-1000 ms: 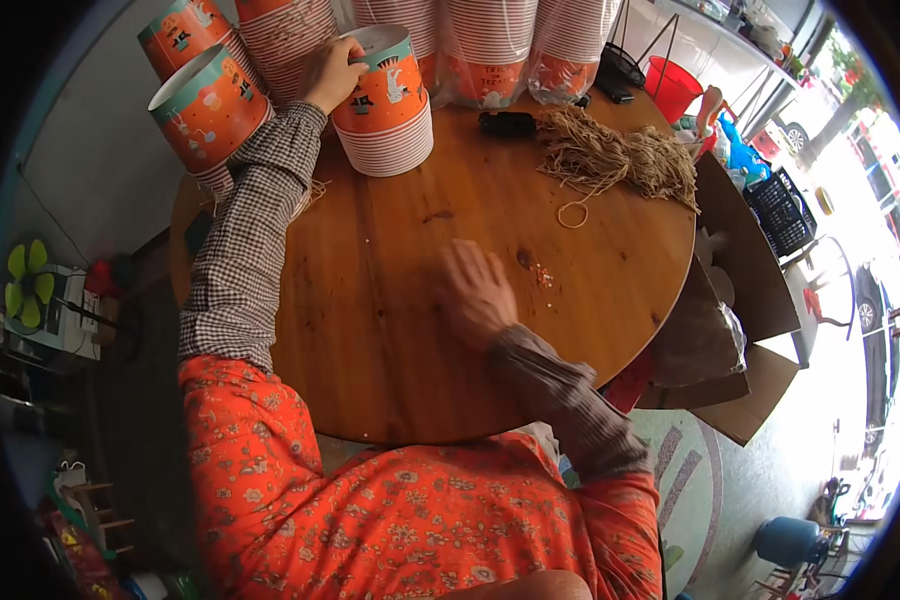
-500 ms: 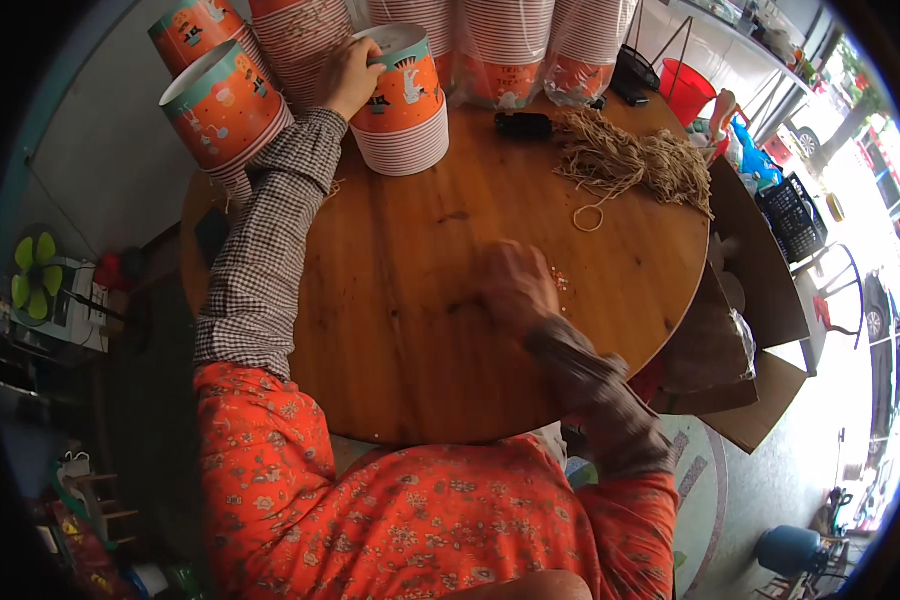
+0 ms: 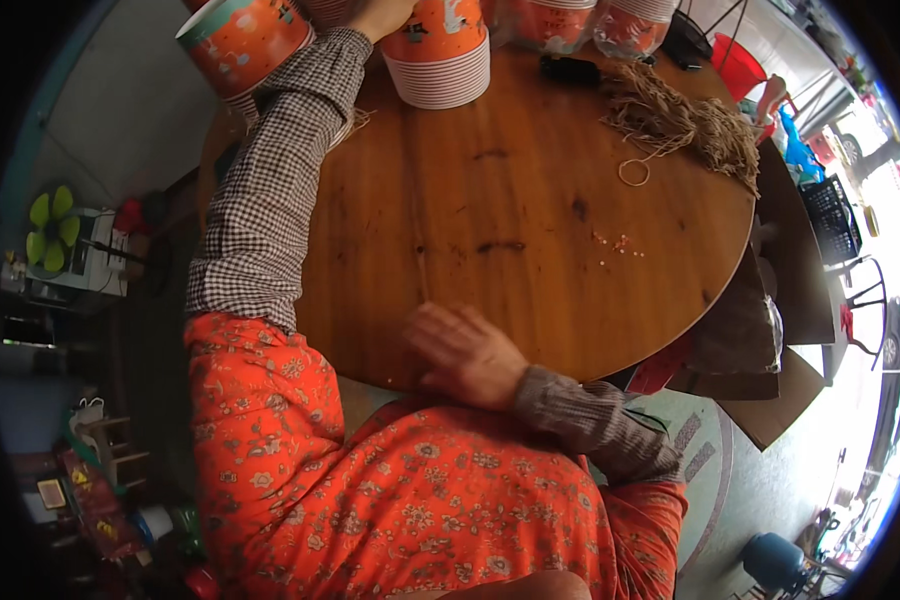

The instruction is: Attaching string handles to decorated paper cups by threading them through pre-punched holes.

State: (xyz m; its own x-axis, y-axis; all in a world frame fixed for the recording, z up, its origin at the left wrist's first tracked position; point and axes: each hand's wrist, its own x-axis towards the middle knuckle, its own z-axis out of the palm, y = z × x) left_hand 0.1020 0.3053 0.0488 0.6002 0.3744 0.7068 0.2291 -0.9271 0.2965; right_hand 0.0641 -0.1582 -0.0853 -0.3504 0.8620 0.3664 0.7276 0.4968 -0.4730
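My left hand (image 3: 375, 14) reaches to the far side of the round wooden table (image 3: 530, 200) and grips the rim of a stack of orange paper tubs (image 3: 440, 55); the frame's top edge cuts off most of the hand. My right hand (image 3: 465, 352) rests palm down on the table's near edge, close to my body. Its fingers are loosely spread and nothing shows in them. Both arms wear checked sleeves over an orange flowered garment.
Another orange tub (image 3: 245, 40) sits at the table's far left, with more tub stacks (image 3: 570, 20) along the back. A heap of straw-coloured twine (image 3: 685, 120), a loose loop (image 3: 633, 172) and a black flat device (image 3: 570, 68) lie far right. Cardboard boxes (image 3: 770, 400) stand right of the table.
My right hand has drawn back from the middle of the table to its near edge. My left hand has stayed on the tub stack, which now sits higher in the view.
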